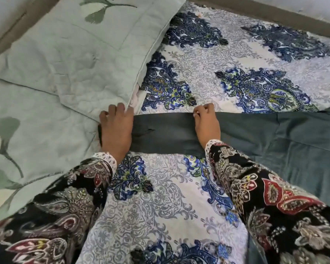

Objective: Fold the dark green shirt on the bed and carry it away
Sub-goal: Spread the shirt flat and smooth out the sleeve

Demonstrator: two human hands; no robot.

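A: What fills the view?

B: A bed, covered by a white bedsheet (179,197) printed with blue and grey paisley. It runs from the near edge to the far right, where a grey-brown border meets a pale wall.

A: And on the left?

B: A pale green quilt (27,130) with darker leaf shapes lies there, and a matching quilted pillow (74,54) rests on top of it at the far left, its corner reaching down toward the middle.

A: Where is the dark green shirt?

B: The dark green shirt (284,141) lies flat on the sheet across the middle and right. Its wide body spreads to the right edge, and one long sleeve stretches left as a band between the two hands.

A: What are the hands doing?

B: Both arms wear black floral sleeves (265,197) with white lace cuffs. The left hand (116,128) lies palm down, fingers loosely spread, pressing on the sleeve's left end just beside the pillow corner. The right hand (206,124) rests on the sleeve further right, its fingertips curled and pinching the far edge of the fabric.
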